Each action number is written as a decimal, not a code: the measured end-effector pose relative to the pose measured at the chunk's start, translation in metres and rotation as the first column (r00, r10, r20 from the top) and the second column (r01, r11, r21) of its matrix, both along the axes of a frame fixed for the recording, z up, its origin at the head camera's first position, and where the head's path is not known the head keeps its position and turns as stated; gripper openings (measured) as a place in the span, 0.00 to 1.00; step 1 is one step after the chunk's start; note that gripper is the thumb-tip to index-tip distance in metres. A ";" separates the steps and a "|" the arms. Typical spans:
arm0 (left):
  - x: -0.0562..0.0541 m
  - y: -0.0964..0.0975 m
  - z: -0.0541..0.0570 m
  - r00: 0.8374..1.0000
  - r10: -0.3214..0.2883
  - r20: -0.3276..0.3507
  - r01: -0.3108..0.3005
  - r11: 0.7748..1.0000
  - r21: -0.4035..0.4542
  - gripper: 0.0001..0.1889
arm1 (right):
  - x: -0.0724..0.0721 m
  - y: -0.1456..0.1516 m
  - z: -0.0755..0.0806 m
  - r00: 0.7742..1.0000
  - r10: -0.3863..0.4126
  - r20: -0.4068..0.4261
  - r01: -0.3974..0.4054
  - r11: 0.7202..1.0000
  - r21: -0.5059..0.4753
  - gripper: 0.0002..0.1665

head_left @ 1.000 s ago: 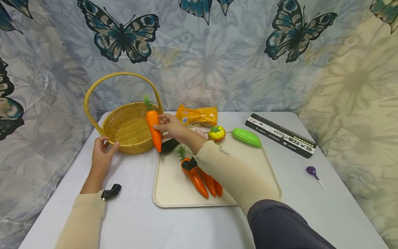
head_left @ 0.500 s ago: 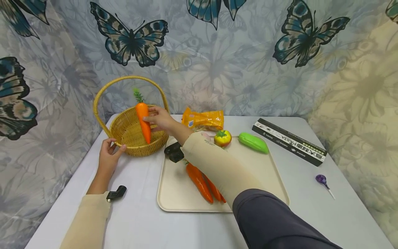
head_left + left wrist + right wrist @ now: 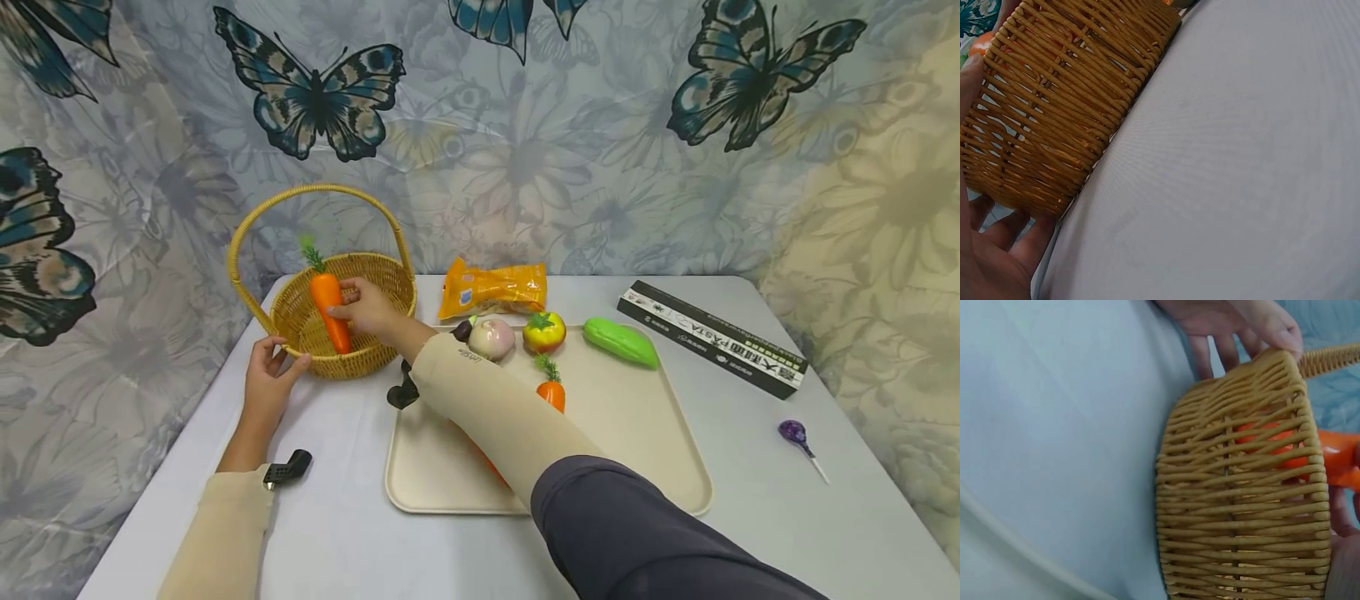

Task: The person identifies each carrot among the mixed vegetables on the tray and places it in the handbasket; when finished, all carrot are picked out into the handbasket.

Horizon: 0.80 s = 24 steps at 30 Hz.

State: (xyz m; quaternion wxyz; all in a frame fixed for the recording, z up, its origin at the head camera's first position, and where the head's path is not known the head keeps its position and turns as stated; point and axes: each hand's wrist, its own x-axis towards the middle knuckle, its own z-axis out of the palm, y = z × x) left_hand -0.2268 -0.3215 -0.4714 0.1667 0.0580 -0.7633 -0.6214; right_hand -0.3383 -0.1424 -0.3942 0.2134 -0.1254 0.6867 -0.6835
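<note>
My right hand [image 3: 371, 312] pinches an orange carrot [image 3: 327, 300] with a green tuft, holding it upright, tuft up, inside the woven basket [image 3: 363, 364]. Through the weave in the right wrist view, the carrot's lower part [image 3: 1272, 440] shows orange within the basket. My left hand [image 3: 268, 383] grips the basket's near left rim. Its thumb [image 3: 1285, 337] lies over the rim while the other fingers go against the outer wall. On the beige tray [image 3: 427, 496], my right sleeve covers most of the other carrots; one carrot [image 3: 552, 393] shows its top beyond the sleeve.
Along the tray's back are a dark eggplant-like piece [image 3: 462, 330], a pinkish-white round vegetable [image 3: 492, 339], a yellow-red tomato [image 3: 544, 332] and a green cucumber-like vegetable [image 3: 621, 342]. Behind lies an orange packet [image 3: 495, 287]. A black pasta box [image 3: 712, 337] and purple lollipop [image 3: 795, 433] lie right.
The right hand has carried the carrot leftward from beside the basket's right rim to inside it. The left hand has kept its hold on the rim. The head view has shifted slightly.
</note>
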 end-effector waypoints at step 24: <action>-0.001 0.001 -0.001 0.999 -0.017 -0.045 0.018 0.999 0.037 0.31 | -0.003 -0.012 -0.001 0.997 0.058 -0.059 -0.029 0.915 0.403 0.30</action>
